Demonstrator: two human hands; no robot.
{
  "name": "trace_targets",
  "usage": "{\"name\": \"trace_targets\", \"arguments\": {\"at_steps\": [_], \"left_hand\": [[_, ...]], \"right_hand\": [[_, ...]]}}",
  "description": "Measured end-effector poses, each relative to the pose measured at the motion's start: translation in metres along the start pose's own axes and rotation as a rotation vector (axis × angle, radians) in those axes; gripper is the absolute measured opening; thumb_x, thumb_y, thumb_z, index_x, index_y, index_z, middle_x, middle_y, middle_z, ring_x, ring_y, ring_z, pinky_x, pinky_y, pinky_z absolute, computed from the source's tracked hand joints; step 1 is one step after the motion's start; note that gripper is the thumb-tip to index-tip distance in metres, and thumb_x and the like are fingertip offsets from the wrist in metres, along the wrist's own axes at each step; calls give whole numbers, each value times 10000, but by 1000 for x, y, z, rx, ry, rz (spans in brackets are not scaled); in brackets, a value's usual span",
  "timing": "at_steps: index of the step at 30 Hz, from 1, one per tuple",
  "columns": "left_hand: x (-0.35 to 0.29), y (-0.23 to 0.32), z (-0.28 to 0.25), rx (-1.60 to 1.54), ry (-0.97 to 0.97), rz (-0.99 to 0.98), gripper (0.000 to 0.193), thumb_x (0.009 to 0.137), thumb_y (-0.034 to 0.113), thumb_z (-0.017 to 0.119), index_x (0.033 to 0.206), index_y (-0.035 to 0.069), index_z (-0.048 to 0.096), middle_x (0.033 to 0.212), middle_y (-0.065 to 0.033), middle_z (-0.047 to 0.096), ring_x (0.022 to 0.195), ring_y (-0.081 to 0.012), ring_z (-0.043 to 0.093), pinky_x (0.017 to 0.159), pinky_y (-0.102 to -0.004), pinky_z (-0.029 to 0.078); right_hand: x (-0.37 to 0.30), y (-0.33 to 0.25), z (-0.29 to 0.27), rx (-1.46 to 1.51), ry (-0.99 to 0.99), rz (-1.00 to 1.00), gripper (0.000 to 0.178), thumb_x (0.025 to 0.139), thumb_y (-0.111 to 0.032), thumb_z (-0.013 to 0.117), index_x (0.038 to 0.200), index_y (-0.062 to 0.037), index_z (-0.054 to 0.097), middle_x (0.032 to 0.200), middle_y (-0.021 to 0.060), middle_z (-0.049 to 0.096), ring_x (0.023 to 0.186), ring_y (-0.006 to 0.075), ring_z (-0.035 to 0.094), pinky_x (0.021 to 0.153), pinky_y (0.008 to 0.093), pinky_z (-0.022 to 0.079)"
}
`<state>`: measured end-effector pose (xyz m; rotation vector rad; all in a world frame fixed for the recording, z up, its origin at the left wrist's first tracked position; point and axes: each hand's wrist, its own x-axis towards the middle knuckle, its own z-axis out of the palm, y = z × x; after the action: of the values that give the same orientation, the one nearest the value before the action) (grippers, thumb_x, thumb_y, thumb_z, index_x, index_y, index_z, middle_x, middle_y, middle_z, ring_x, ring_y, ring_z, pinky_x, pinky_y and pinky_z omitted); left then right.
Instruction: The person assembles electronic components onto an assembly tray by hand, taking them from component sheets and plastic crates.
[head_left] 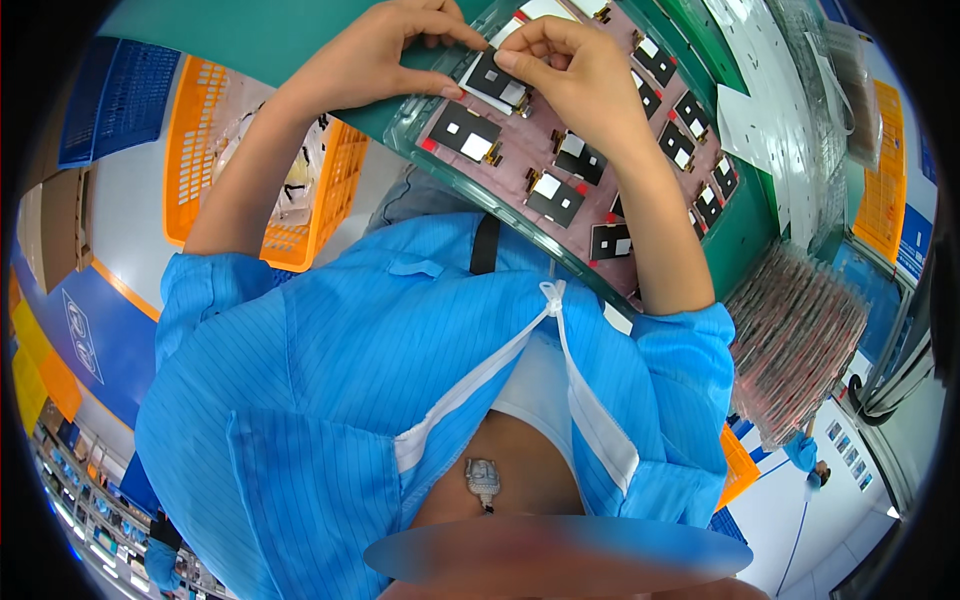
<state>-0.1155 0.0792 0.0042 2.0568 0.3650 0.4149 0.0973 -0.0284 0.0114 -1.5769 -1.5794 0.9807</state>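
A small black panel point(498, 78) with a white edge and a gold flex tail lies at the upper left of a clear plastic tray point(470, 180). My left hand point(405, 55) grips the panel's left side, thumb at the lower corner and index finger at the upper one. Across from it, my right hand point(575, 70) has thumb and index finger pinched together at the panel's upper edge. Whether it also holds a thin film there is hidden. Several similar black-and-white panels, one nearest below point(465, 133), lie on the tray's pink lining point(510, 165).
The tray rests on a green tabletop point(250, 35). An orange basket point(335, 190) holding clear plastic stands left of my body. Clear trays point(760, 90) lie along the right, with a tall stack of pinkish trays point(800, 335) below them. Other people appear far off.
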Motion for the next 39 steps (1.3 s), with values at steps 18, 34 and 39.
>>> {"name": "trace_targets", "arguments": {"at_steps": [18,34,39], "left_hand": [[-1,0,0,-3,-8,-6,434,684,102,838,1088,48,690,986,-87,598,951,-223,566,834,-325,451],[-1,-2,2,-7,-1,-19,431,678,94,843,1077,40,690,980,-83,606,945,-221,573,831,-327,455],[-1,-3,2,9,1,-12,428,674,99,846,1070,44,694,968,-83,600,933,-216,569,819,-321,451]], "right_hand": [[-1,-8,9,-56,54,102,155,869,-175,719,913,-26,716,758,12,683,649,47,563,585,222,440],[-1,-17,14,-12,73,233,120,856,-105,721,836,4,676,644,19,627,572,58,524,522,229,417],[-1,-22,15,-32,80,231,119,849,-104,724,833,6,679,642,32,632,572,69,533,524,241,423]]}}
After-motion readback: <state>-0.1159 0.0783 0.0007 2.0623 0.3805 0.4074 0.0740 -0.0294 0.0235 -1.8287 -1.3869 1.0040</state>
